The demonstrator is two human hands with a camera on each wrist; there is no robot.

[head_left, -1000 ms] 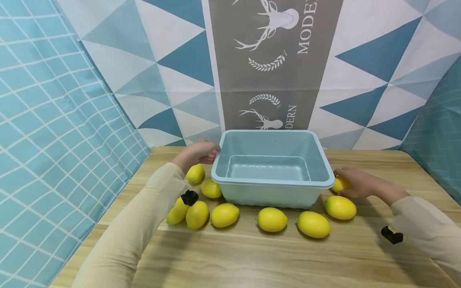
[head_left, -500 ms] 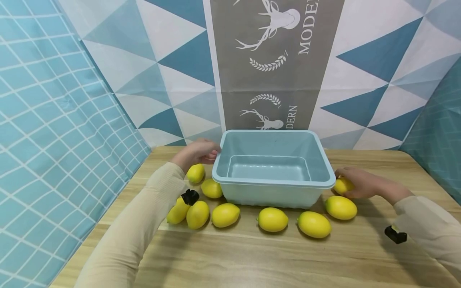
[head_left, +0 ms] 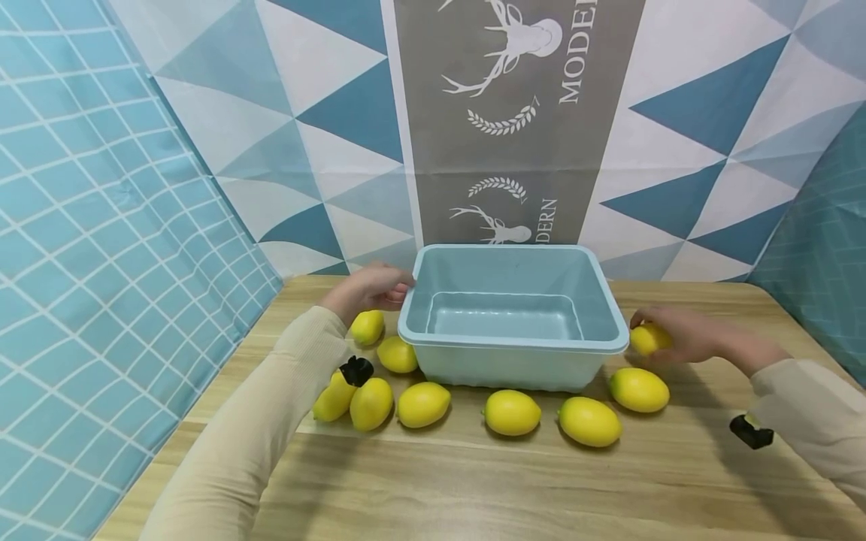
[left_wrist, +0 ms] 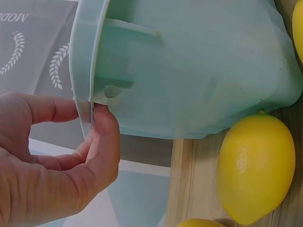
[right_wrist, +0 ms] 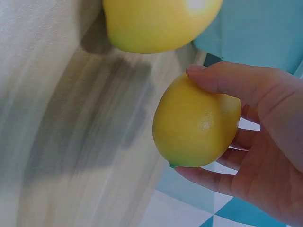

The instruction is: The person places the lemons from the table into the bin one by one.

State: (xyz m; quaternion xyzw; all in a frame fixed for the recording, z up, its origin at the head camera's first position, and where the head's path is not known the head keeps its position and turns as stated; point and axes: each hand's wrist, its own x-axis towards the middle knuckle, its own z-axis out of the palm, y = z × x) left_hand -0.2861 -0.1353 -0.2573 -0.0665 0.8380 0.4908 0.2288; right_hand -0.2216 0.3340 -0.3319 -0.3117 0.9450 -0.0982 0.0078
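A pale blue plastic box (head_left: 497, 364) stands on the table, its inside bare. My left hand (head_left: 365, 289) pinches the rim at the box's left side, thumb and fingers on either side of the edge in the left wrist view. To the right of the box, my right hand (head_left: 693, 336) grips a yellow lemon (right_wrist: 196, 125) between thumb and curled fingers. Whether that lemon touches the table is hard to tell. Just in front of it lies another lemon (head_left: 639, 390).
More lemons lie round the box: a pair in front at right, one lemon (head_left: 511, 412) among them, and several at left, including one lemon (head_left: 422, 404) near the corner. A patterned cloth (head_left: 338, 113) hangs behind the wooden table (head_left: 473, 488).
My right hand and its lemon have shifted slightly right and up in the head view, away from the box. The left hand stays at the rim.
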